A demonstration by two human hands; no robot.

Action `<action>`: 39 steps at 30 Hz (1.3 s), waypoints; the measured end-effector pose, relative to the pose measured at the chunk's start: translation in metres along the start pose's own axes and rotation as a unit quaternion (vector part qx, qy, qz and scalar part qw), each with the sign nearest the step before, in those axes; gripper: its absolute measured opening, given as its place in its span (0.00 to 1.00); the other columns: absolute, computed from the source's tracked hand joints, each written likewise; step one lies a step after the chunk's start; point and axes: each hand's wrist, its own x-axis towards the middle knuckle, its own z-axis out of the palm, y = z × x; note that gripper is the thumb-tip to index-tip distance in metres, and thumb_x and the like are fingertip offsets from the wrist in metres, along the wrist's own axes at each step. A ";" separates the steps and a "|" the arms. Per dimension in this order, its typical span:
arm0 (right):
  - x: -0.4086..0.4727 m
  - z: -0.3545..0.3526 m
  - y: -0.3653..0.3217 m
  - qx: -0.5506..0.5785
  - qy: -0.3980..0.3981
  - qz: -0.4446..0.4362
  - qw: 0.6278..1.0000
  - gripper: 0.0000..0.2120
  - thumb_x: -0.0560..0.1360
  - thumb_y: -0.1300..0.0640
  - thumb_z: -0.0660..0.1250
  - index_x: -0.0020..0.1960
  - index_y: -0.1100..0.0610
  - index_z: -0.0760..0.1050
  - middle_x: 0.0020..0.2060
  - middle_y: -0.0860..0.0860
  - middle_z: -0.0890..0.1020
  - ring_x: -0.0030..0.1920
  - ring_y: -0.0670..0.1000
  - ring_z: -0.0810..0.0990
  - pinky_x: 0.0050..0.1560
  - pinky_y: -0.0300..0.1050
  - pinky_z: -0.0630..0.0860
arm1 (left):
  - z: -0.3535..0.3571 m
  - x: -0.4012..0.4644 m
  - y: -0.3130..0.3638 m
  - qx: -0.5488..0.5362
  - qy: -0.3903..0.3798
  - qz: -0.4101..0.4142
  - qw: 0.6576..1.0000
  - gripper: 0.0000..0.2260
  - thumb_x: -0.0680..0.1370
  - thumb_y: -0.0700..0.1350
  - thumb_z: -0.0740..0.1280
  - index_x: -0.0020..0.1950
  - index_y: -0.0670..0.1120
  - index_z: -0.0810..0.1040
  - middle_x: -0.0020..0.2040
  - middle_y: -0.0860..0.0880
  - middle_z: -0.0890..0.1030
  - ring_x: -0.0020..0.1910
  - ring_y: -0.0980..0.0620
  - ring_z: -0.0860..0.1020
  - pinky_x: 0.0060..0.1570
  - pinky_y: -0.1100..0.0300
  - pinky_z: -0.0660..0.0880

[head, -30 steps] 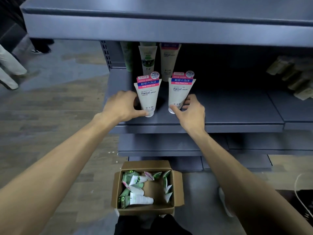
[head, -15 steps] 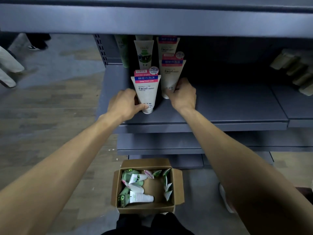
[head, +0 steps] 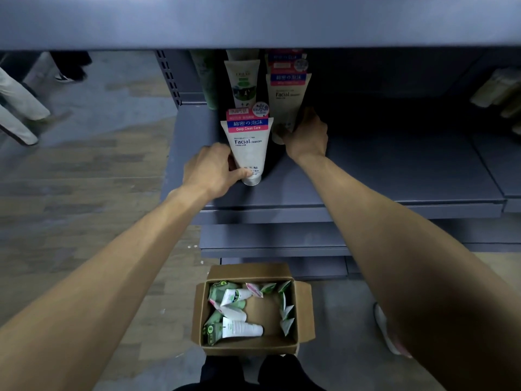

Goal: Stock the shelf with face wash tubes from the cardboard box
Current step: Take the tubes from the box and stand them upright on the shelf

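Left hand [head: 210, 172] grips front Facial cleanser tube [head: 248, 146] low near its cap, fingers curled round it, tube standing cap-down on grey shelf [head: 366, 176]. Right hand [head: 306, 135] holds rear Facial cleanser tube [head: 287, 100] at its base, fingers wrapped round it, deeper in beside green-label tube [head: 242, 83]. Cardboard box [head: 306, 309] on floor below, more tubes lying inside. To do it well: seat each cap flat, labels forward, rows straight front to back, let go only once tubes stand steady, they look tippy
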 end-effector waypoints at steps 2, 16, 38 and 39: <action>0.002 0.000 0.000 -0.001 0.000 0.000 1.000 0.25 0.70 0.47 0.74 0.61 0.57 0.71 0.57 0.53 0.81 0.56 0.57 0.80 0.46 0.44 0.73 | 0.000 0.001 0.000 -0.001 0.000 0.001 1.000 0.17 0.69 0.61 0.74 0.48 0.50 0.79 0.43 0.52 0.82 0.44 0.47 0.81 0.46 0.50 0.79; 0.006 0.002 -0.002 -0.002 0.005 0.007 1.000 0.25 0.70 0.47 0.75 0.61 0.57 0.73 0.56 0.53 0.81 0.55 0.56 0.80 0.49 0.47 0.77 | 0.001 0.010 0.003 0.013 0.004 0.000 1.000 0.18 0.69 0.61 0.73 0.48 0.49 0.79 0.45 0.51 0.83 0.47 0.46 0.80 0.47 0.50 0.78; -0.033 -0.082 0.079 -0.112 -0.040 -0.010 0.993 0.18 0.75 0.52 0.69 0.63 0.55 0.73 0.53 0.50 0.83 0.50 0.53 0.82 0.50 0.48 0.80 | 0.014 0.022 0.056 0.002 0.001 0.011 1.000 0.18 0.71 0.60 0.73 0.54 0.50 0.78 0.52 0.50 0.82 0.55 0.44 0.78 0.45 0.56 0.71; -0.033 -0.083 0.081 -0.113 -0.039 -0.011 0.993 0.18 0.75 0.52 0.69 0.63 0.54 0.73 0.53 0.49 0.83 0.50 0.53 0.82 0.50 0.47 0.80 | 0.014 0.023 0.059 0.004 0.003 0.012 1.000 0.18 0.72 0.59 0.73 0.54 0.49 0.78 0.53 0.50 0.82 0.56 0.44 0.77 0.45 0.56 0.69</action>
